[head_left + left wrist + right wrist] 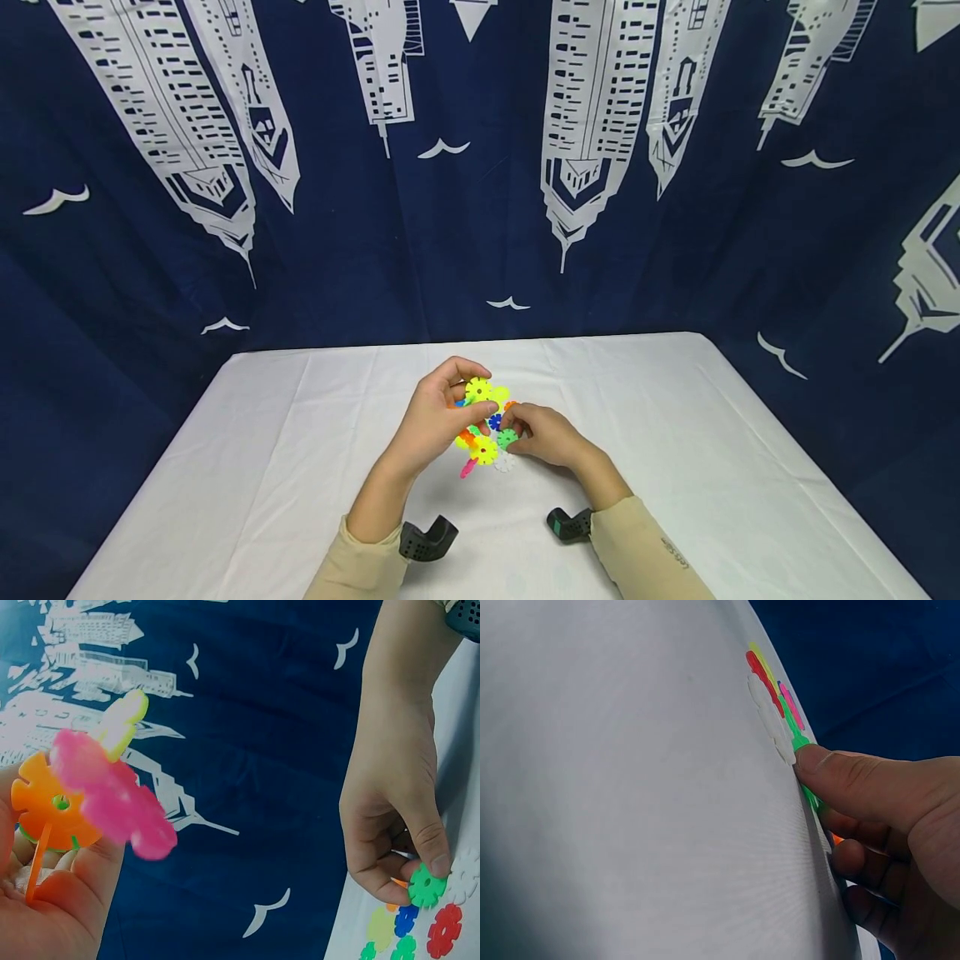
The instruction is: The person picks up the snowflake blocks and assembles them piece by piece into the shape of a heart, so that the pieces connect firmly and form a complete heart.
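Observation:
My left hand (431, 415) holds a cluster of notched plastic snowflake discs slotted together. A yellow disc (483, 451) faces up on it. In the left wrist view an orange disc (34, 795), pink discs (127, 802) and a yellow disc (121, 726) stick out from that palm. Close to the table, my right hand (555, 437) pinches a green disc (427, 886) between thumb and finger. Beside it lie loose discs: a white one (466, 876), a red one (445, 931) and a blue one (406, 921). Fingers partly hide the cluster in the head view.
A white cloth covers the table (300, 467). Behind its far edge hangs a dark blue curtain (420, 250) with white printed buildings and birds. A black wrist device (429, 540) sits at the left cuff, another device (568, 525) at the right.

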Demonstrator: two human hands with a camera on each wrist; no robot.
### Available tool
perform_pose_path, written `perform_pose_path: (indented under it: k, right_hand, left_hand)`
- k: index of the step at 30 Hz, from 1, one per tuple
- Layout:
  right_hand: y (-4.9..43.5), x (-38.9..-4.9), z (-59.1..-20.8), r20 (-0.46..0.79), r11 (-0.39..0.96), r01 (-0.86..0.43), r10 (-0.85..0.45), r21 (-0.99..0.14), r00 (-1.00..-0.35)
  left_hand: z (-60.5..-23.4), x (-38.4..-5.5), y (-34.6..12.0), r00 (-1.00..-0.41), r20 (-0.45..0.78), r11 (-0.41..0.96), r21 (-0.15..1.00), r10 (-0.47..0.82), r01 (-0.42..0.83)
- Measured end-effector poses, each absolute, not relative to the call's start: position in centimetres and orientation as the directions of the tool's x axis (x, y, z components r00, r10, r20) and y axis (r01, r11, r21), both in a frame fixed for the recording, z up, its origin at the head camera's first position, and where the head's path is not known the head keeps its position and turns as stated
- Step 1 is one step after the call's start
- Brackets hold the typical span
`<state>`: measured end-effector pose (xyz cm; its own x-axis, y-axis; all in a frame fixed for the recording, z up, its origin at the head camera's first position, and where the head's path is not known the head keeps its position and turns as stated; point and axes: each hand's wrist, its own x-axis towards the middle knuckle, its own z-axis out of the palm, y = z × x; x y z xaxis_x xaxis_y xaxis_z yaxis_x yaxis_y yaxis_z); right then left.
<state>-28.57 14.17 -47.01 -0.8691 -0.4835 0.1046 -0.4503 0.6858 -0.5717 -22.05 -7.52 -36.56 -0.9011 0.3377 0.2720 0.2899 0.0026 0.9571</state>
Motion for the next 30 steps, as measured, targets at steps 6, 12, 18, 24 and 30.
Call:
perform_pose_path:
  k: [6,12,18,24,30]
  right_hand:
    - [14.4,-28.6,-46.9,0.126,0.657,-0.464,-0.494,-0.594,-0.86]
    - [14.6,-28.6,-46.6,0.154,0.584,-0.46,-0.497,-0.669,-0.854]
    - [14.9,-28.6,-45.8,0.205,0.548,-0.463,-0.467,-0.696,-0.86]
    - [15.0,-28.1,-43.4,0.273,0.514,-0.437,-0.365,-0.738,-0.89]
    - [15.4,-27.2,-41.2,0.336,0.39,-0.438,-0.303,-0.81,-0.892]
  left_hand:
    - [-36.6,-22.1,-7.6,-0.888,0.342,0.063,0.924,0.307,0.378]
    - [-36.5,-22.0,-7.5,-0.89,0.344,0.062,0.924,0.301,0.378]
    - [-36.4,-21.9,-7.3,-0.894,0.319,-0.017,0.944,0.314,0.33]
    - [-36.5,-21.9,-7.2,-0.872,0.325,-0.118,0.946,0.367,0.303]
    - [-36.4,-21.8,-7.3,-0.866,0.318,-0.118,0.948,0.385,0.295]
